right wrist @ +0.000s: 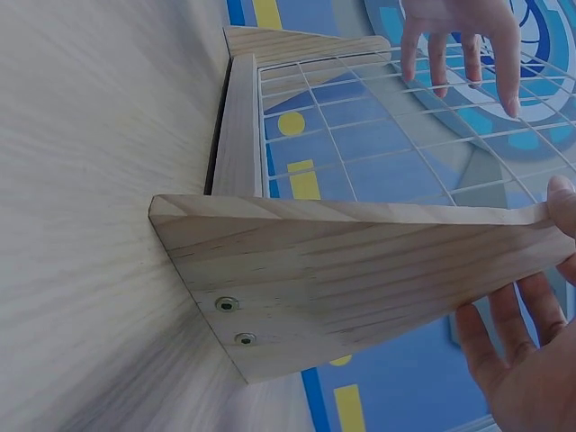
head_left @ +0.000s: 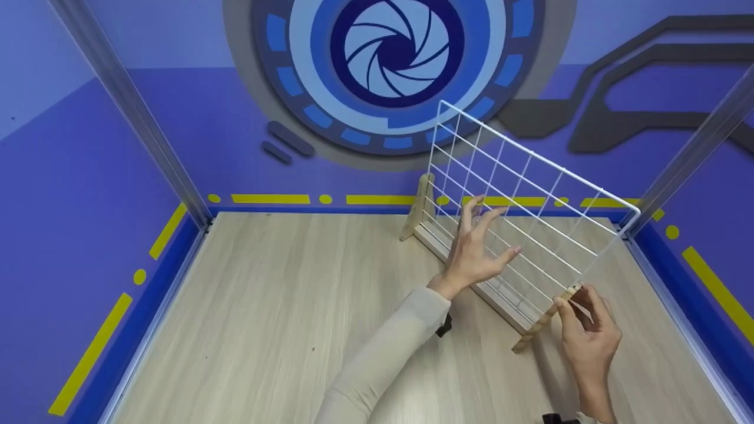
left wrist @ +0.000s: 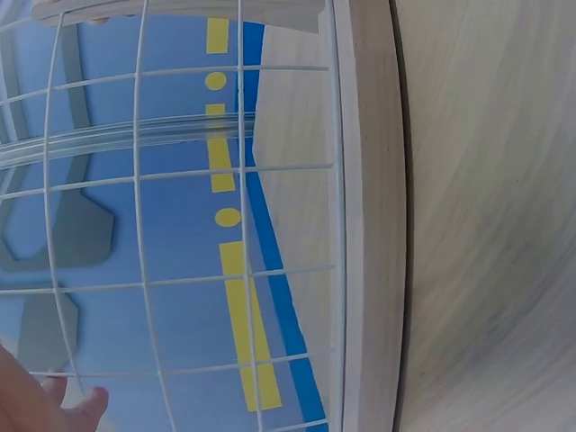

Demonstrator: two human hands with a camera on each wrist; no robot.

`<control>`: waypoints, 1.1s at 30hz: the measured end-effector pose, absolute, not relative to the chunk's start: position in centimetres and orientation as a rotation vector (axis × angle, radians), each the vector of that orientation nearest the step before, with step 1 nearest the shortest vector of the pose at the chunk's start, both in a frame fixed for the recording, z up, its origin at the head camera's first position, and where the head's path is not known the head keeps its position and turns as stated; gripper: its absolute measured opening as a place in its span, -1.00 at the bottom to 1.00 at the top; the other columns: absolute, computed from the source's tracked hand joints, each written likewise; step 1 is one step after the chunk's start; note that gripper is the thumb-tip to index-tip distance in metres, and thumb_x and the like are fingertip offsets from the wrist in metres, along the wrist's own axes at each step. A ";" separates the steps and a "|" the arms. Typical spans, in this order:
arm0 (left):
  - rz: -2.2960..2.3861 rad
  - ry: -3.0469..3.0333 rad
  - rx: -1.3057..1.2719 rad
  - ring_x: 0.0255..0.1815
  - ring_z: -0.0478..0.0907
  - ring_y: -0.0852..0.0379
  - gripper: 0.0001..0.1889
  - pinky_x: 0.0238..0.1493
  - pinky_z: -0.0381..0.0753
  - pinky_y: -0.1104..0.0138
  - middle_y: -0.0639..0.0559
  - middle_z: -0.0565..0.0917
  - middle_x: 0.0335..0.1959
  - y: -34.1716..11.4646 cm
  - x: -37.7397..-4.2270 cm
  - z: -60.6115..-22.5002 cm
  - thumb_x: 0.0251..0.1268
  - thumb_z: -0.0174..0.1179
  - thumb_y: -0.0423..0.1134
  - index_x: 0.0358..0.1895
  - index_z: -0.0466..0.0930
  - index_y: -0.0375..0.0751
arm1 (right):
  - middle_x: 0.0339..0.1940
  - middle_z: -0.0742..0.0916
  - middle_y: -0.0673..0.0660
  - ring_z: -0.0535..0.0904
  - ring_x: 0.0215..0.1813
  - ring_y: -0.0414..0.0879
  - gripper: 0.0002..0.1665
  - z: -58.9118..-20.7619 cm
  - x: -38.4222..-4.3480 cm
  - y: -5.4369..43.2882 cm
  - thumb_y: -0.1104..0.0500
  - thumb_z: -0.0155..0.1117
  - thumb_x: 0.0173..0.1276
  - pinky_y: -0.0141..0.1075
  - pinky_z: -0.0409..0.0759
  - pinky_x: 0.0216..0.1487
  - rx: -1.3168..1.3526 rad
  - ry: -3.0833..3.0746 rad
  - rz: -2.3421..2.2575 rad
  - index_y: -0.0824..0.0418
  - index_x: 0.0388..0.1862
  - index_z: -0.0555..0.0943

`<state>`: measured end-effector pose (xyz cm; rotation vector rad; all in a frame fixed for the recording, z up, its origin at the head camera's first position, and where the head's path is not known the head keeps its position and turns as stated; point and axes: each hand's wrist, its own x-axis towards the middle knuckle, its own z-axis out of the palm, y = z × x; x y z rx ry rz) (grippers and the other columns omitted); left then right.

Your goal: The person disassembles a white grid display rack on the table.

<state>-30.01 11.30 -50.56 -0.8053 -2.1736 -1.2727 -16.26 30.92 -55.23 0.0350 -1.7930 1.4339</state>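
Note:
A white wire grid panel [head_left: 531,153] stands upright in a wooden base with a long bar [head_left: 500,304] and two end pieces. My right hand [head_left: 592,341] pinches the upper tip of the near wooden end piece [right wrist: 360,270], thumb on one side and fingers on the other. Two bolts [right wrist: 227,305] show low on that piece's outer face. My left hand [head_left: 473,258] is at the front of the grid, fingers spread and loosely bent, holding nothing; whether the fingertips touch the wires I cannot tell. The far end piece [head_left: 420,206] rests on the table beyond it.
The base stands diagonally on a light wood-grain table [head_left: 265,318], right of the middle. Blue printed panels [head_left: 177,129] wall in the back and both sides, joined by metal corner posts [head_left: 138,112].

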 end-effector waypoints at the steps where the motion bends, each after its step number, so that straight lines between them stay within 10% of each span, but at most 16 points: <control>1: -1.269 -2.164 -0.799 0.63 0.27 -0.14 -0.22 0.56 0.39 0.23 -0.23 0.15 0.63 11.4 -30.0 -50.7 0.20 0.56 0.06 0.47 0.49 -0.05 | -0.06 0.72 -0.03 0.71 0.04 -0.26 -0.39 -55.2 -16.2 30.9 0.71 0.37 0.17 -0.52 0.67 0.14 0.037 -1.795 1.432 0.68 0.25 0.56; 33: -1.189 -1.945 -0.631 0.39 0.52 -0.02 -0.28 0.37 0.56 0.38 -0.15 0.43 0.48 13.5 -31.4 -52.8 -0.10 0.72 0.15 0.18 0.69 -0.01 | -0.05 0.71 -0.04 0.69 0.06 -0.25 -0.37 -55.3 -16.2 30.9 0.71 0.38 0.16 -0.51 0.67 0.16 0.010 -1.815 1.412 0.64 0.27 0.58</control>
